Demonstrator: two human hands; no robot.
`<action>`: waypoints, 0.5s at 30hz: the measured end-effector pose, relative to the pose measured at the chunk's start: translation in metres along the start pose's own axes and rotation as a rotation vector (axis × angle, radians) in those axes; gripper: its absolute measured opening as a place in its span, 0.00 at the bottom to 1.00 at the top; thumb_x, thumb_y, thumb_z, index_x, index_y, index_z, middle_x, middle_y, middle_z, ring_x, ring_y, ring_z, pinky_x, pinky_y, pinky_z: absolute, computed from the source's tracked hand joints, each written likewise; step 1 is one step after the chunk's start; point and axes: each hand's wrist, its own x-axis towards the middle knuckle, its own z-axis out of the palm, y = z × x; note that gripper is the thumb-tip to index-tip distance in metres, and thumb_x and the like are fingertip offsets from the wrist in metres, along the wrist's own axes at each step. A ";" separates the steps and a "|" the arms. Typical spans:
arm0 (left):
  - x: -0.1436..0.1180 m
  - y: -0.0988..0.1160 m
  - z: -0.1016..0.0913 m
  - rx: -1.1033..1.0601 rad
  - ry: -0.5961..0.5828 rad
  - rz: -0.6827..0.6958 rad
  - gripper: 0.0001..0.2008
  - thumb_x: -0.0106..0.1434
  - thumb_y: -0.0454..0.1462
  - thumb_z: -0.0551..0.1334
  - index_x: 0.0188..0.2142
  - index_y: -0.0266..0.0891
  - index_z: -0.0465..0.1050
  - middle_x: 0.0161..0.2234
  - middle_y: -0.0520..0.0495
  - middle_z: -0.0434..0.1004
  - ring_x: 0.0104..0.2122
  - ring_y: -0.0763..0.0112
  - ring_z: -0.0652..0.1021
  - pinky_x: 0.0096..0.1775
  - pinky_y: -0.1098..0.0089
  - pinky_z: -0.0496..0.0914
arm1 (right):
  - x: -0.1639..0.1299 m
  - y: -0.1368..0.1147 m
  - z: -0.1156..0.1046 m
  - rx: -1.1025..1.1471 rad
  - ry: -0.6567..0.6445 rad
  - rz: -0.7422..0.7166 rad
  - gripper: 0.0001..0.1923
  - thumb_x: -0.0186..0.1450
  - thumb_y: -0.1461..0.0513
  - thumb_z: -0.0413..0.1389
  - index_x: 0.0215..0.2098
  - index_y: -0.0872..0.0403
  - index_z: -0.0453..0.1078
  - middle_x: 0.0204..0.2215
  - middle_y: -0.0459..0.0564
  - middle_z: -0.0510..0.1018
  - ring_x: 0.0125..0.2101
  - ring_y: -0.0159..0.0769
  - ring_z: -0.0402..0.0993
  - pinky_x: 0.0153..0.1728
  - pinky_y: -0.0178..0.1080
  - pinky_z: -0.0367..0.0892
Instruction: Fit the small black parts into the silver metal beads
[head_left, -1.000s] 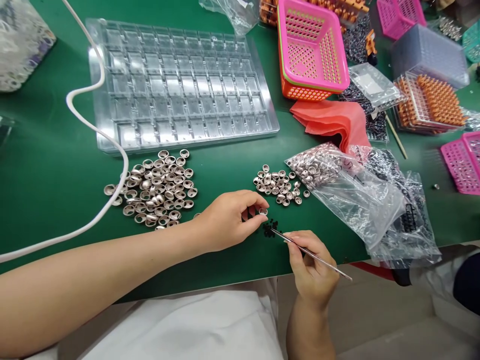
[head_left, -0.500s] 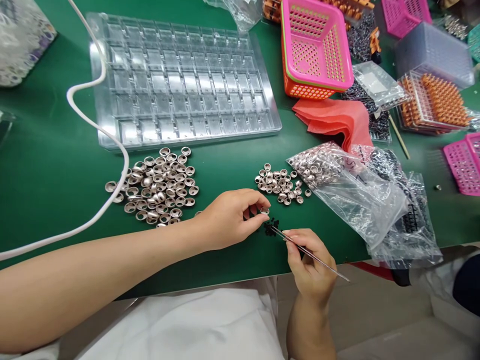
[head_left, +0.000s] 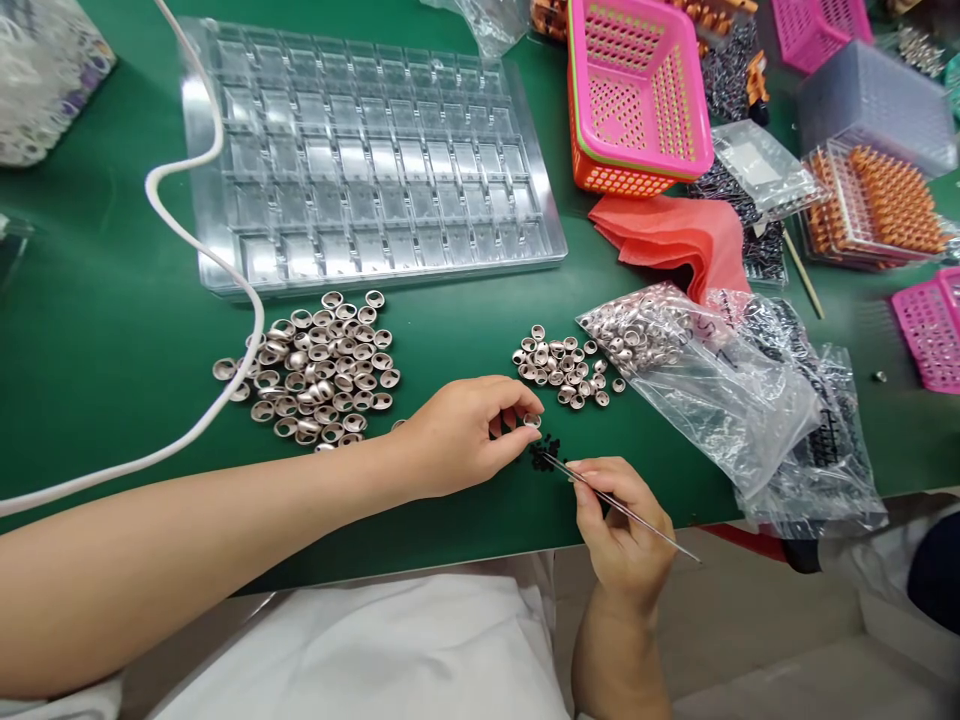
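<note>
Between the thumb and fingers of my left hand (head_left: 469,435) is a small silver metal ring (head_left: 532,421). My right hand (head_left: 626,525) grips a pair of metal tweezers (head_left: 630,513), their tips in a little heap of tiny black parts (head_left: 544,453) just beside the ring. Whether the tips hold one of these parts is too small to tell. Behind my left hand lies a small pile of similar rings (head_left: 566,368). A larger pile of rings (head_left: 322,370) spreads out to the left, above my left forearm.
A clear compartment tray (head_left: 375,170) lies at the back, with a white cable (head_left: 195,245) crossing its left side and the larger pile. To the right are a plastic bag of rings (head_left: 652,330), red cloth (head_left: 675,235), pink baskets (head_left: 641,90) and orange parts (head_left: 892,205).
The whole view has shifted very slightly. Both hands keep the same hold, with the tweezer tips still in the black parts.
</note>
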 end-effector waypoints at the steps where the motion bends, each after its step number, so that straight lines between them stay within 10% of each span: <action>1: 0.000 0.000 0.000 -0.001 -0.001 0.001 0.06 0.64 0.37 0.63 0.39 0.38 0.77 0.34 0.49 0.80 0.30 0.72 0.78 0.33 0.73 0.73 | 0.000 0.000 0.000 0.002 -0.001 -0.003 0.14 0.64 0.73 0.59 0.43 0.49 0.73 0.36 0.48 0.81 0.37 0.38 0.80 0.37 0.45 0.77; 15: -0.001 0.001 0.000 0.004 -0.006 -0.010 0.07 0.64 0.38 0.63 0.40 0.38 0.77 0.34 0.49 0.81 0.30 0.71 0.78 0.33 0.72 0.72 | -0.002 0.002 0.002 -0.036 0.050 -0.027 0.11 0.65 0.70 0.60 0.42 0.49 0.73 0.34 0.48 0.81 0.34 0.38 0.80 0.33 0.44 0.78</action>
